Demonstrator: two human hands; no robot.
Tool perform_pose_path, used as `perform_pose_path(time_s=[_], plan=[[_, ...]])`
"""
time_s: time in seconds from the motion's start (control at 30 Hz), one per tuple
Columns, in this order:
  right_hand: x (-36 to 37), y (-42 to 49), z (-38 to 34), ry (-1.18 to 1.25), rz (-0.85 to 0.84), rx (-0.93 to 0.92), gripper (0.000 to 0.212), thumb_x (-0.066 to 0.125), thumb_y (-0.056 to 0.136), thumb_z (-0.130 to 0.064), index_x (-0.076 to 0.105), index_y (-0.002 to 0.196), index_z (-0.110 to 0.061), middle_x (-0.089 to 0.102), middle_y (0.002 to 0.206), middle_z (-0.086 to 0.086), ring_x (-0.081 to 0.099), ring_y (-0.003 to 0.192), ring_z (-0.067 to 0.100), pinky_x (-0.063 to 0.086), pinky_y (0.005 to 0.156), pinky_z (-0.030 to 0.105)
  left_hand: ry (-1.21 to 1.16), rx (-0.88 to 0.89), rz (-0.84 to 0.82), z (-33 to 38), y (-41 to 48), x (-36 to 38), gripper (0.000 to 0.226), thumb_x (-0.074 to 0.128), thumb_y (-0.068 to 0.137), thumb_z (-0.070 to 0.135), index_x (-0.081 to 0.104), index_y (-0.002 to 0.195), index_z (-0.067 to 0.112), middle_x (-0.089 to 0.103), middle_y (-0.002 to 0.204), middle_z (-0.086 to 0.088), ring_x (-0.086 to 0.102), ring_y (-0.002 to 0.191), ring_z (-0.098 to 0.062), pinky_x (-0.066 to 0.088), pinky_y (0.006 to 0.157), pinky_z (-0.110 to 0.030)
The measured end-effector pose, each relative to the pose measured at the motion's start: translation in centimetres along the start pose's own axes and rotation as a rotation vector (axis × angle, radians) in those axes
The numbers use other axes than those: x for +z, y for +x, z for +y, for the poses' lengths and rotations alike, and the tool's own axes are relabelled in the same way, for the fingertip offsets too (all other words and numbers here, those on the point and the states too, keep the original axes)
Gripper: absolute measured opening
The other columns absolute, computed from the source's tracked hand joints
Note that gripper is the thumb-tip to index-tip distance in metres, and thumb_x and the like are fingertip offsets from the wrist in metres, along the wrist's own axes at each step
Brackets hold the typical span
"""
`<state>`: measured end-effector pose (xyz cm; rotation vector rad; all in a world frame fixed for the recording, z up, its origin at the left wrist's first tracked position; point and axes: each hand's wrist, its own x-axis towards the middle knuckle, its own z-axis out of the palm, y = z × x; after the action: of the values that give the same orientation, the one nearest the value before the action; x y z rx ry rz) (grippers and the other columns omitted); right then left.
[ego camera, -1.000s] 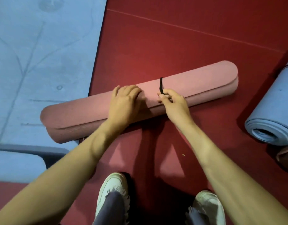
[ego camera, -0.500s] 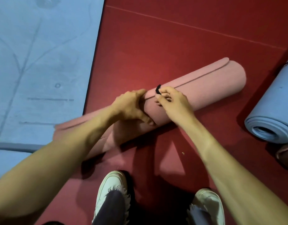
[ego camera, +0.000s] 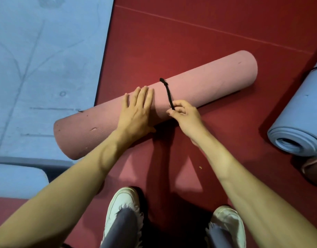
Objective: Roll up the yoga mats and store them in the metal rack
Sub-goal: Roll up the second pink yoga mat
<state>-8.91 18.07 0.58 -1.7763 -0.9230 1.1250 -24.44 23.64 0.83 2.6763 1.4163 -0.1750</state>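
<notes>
Nearest the camera, two white shoes (ego camera: 122, 210) stand on the red floor (ego camera: 189, 38), toes towards the work. Just past them the left hand (ego camera: 136, 111) lies flat on the pink mat (ego camera: 216, 76), fingers (ego camera: 145, 93) straight and close together, pressing the roll down and gripping nothing. Beside it, the right hand (ego camera: 185, 117) pinches the near end of a black strap (ego camera: 167, 92) between thumb and forefinger, the other fingers loosely curled beneath.

From that pinch the strap runs up and over the top of the roll to a small knot or loop on the far side. Whether it goes all the way round underneath cannot be told. The pink mat is fully rolled, lying across the floor directly under both hands, its ends reaching well out to either side of the fingers.

By my reading, the rolling of this mat is done and the tying is in progress. Well to the right of the right hand lie a rolled blue mat (ego camera: 297, 136), with a dark strap round it, and part of another pinkish roll (ego camera: 315, 169). Left of and beyond the left fingers a large blue mat (ego camera: 46, 59) lies flat, so at least that one is left to roll.

The metal rack is not in view, so nothing can be said of its contents. All three rolls sit on the floor, not yet stored.
</notes>
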Motion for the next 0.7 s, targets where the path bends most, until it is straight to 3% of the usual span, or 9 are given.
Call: perform_pose_path(time_s=[0.1, 0.17, 0.23, 0.33, 0.43, 0.5, 0.57, 0.63, 0.7], plan=[[0.2, 0.0, 0.5, 0.015, 0.021, 0.007, 0.016, 0.065, 0.086, -0.013, 0.061, 0.096, -0.024, 0.066, 0.097, 0.007, 0.064, 0.095, 0.025, 0.048, 0.089, 0.034, -0.01, -0.038, 0.038, -0.7, 1.2, -0.8, 0.118, 0.081, 0.057, 0.052, 0.021, 0.149, 0.01, 0.029, 0.145, -0.025, 0.031, 0.133, -0.04, 0.026, 0.104, -0.055], [0.3, -0.1, 0.6, 0.02, 0.048, -0.006, 0.015, 0.065, 0.085, -0.011, 0.062, 0.094, -0.023, 0.066, 0.093, 0.006, 0.064, 0.093, 0.024, 0.049, 0.089, 0.035, 0.058, -0.021, 0.075, -0.9, 1.7, -1.1, 0.113, 0.078, 0.055, 0.058, 0.029, 0.145, 0.012, 0.042, 0.133, -0.02, 0.046, 0.117, -0.039, 0.037, 0.092, -0.051], [0.2, -0.3, 0.4, 0.058, 0.072, -0.039, 0.016, 0.065, 0.084, -0.006, 0.062, 0.09, -0.022, 0.066, 0.084, 0.004, 0.066, 0.085, 0.02, 0.05, 0.087, 0.033, 0.027, -0.029, 0.053, -1.3, 2.0, -1.7, 0.111, 0.076, 0.054, 0.065, 0.029, 0.144, 0.017, 0.046, 0.131, -0.014, 0.049, 0.113, -0.037, 0.039, 0.09, -0.049], [-0.6, -0.1, -0.3, 0.097, 0.101, -0.09, 0.015, 0.063, 0.085, -0.002, 0.062, 0.092, -0.015, 0.063, 0.07, -0.003, 0.064, 0.067, 0.004, 0.049, 0.077, 0.02, -0.277, -0.101, -0.153, -1.6, 2.5, -2.5, 0.114, 0.077, 0.046, 0.072, 0.033, 0.142, 0.027, 0.053, 0.129, -0.006, 0.052, 0.116, -0.031, 0.042, 0.095, -0.044], [-1.3, 0.5, -0.6, 0.037, 0.121, -0.114, 0.015, 0.066, 0.083, -0.003, 0.064, 0.09, -0.016, 0.062, 0.067, -0.005, 0.062, 0.067, 0.008, 0.051, 0.075, 0.024, -0.609, -0.143, -0.224, -1.8, 1.8, -2.3, 0.115, 0.073, 0.035, 0.079, 0.044, 0.136, 0.032, 0.058, 0.127, 0.0, 0.052, 0.118, -0.023, 0.044, 0.098, -0.037], [-1.3, 0.7, -0.3, -0.049, 0.133, -0.096, 0.014, 0.069, 0.08, -0.009, 0.065, 0.088, -0.02, 0.06, 0.069, -0.008, 0.06, 0.068, 0.009, 0.05, 0.075, 0.025, -0.7, -0.169, -0.101, -2.1, 1.3, -2.2, 0.104, 0.077, 0.041, 0.073, 0.052, 0.132, 0.03, 0.059, 0.127, 0.003, 0.053, 0.118, -0.02, 0.044, 0.099, -0.036], [-1.1, 0.6, 0.2, -0.057, 0.137, -0.073, 0.014, 0.071, 0.08, -0.009, 0.065, 0.087, -0.02, 0.058, 0.069, -0.01, 0.055, 0.065, 0.004, 0.047, 0.071, 0.02, -0.592, -0.087, 0.14, -2.0, 0.8, -1.9, 0.073, 0.074, 0.059, 0.065, 0.063, 0.12, 0.026, 0.061, 0.12, 0.002, 0.056, 0.111, -0.021, 0.049, 0.091, -0.036], [-0.6, 0.3, 0.7, -0.019, 0.136, -0.052, 0.012, 0.069, 0.081, -0.005, 0.066, 0.085, -0.016, 0.06, 0.071, -0.008, 0.055, 0.066, 0.004, 0.046, 0.069, 0.016, -0.4, 0.052, 0.387, -1.3, 0.2, -1.3, 0.035, 0.065, 0.079, 0.042, 0.07, 0.105, 0.019, 0.065, 0.11, -0.001, 0.06, 0.098, -0.027, 0.052, 0.078, -0.037], [0.2, 0.1, 1.6, -0.027, 0.148, -0.021, 0.011, 0.066, 0.082, -0.001, 0.068, 0.086, -0.011, 0.063, 0.074, -0.004, 0.057, 0.072, 0.008, 0.045, 0.068, 0.013, -0.3, 0.079, 0.502, -0.7, -0.1, -0.1, 0.02, 0.059, 0.087, 0.019, 0.07, 0.102, 0.011, 0.066, 0.109, -0.006, 0.06, 0.094, -0.032, 0.048, 0.079, -0.037]])
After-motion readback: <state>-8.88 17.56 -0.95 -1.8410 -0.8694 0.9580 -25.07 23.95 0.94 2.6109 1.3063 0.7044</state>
